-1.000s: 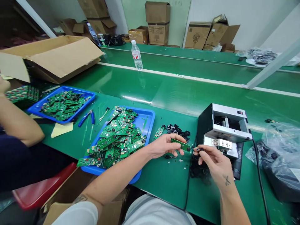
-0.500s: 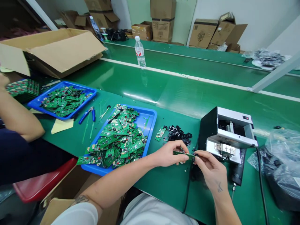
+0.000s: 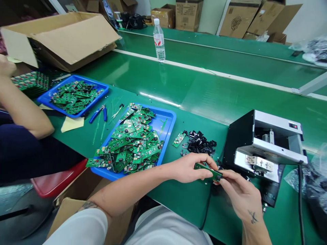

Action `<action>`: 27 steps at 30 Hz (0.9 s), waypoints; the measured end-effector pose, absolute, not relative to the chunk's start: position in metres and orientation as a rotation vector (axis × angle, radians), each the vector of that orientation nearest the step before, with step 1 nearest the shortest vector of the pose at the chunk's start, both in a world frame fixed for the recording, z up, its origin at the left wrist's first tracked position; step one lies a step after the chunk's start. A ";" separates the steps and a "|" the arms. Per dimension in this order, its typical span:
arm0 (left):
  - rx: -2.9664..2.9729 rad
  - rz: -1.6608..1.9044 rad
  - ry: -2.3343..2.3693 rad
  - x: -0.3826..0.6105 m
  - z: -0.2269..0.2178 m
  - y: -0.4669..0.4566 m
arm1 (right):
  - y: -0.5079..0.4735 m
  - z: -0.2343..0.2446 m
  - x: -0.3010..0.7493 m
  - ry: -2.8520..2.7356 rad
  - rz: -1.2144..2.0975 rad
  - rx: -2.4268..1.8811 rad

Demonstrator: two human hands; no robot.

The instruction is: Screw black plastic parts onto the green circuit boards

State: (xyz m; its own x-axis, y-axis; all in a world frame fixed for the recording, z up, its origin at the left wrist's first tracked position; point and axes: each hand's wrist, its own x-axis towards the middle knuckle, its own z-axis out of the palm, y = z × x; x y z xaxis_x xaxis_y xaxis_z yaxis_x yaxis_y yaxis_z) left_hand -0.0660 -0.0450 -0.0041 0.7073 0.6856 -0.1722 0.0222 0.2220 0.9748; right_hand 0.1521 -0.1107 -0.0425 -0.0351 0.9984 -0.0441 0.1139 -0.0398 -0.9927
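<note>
A narrow green circuit board (image 3: 207, 170) is pinched in my left hand (image 3: 190, 167), thumb on its near side. My right hand (image 3: 241, 190) has its thumb and fingers closed at the board's right end, where a small black part (image 3: 218, 177) shows. Just beyond the hands lies a heap of small black plastic parts (image 3: 200, 143), with a single circuit board (image 3: 179, 139) beside it. Left of them, a blue tray (image 3: 170, 126) bears a pile of circuit boards (image 3: 135, 146). A silver and black machine (image 3: 277, 137) stands to the right of my hands.
Blue-handled cutters (image 3: 99, 114) and a second blue tray (image 3: 104, 89) of boards lie at left, near a co-worker's arm (image 3: 24, 105). A water bottle (image 3: 159, 42) and an open carton (image 3: 74, 44) stand behind. Black cables (image 3: 301, 204) run by the machine; plastic bags sit at right.
The board has tilted in my hands, its right end now lower and its flat face showing more. The camera view has shifted, with the machine appearing closer and further right.
</note>
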 end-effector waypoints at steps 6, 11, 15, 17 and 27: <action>1.217 0.462 0.679 -0.067 -0.006 -0.045 | -0.111 -0.038 0.147 -1.241 1.248 -1.303; 1.138 0.425 0.681 -0.066 -0.006 -0.046 | -0.110 -0.035 0.145 -1.207 1.234 -1.331; 1.087 0.414 0.681 -0.065 -0.007 -0.046 | -0.110 -0.033 0.146 -1.249 1.250 -1.313; 1.069 0.408 0.694 -0.065 -0.008 -0.047 | -0.110 -0.034 0.147 -1.255 1.269 -1.340; 1.102 0.480 0.781 -0.064 -0.007 -0.047 | -0.105 -0.039 0.152 -1.270 1.367 -1.356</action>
State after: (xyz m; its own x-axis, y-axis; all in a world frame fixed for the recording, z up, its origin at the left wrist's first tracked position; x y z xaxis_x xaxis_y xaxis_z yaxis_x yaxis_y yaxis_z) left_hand -0.0643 -0.0474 -0.0068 0.6468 0.6933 -0.3179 0.0300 0.3934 0.9189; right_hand 0.1515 -0.1052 -0.0387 -0.0935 0.9803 -0.1739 0.1018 -0.1644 -0.9811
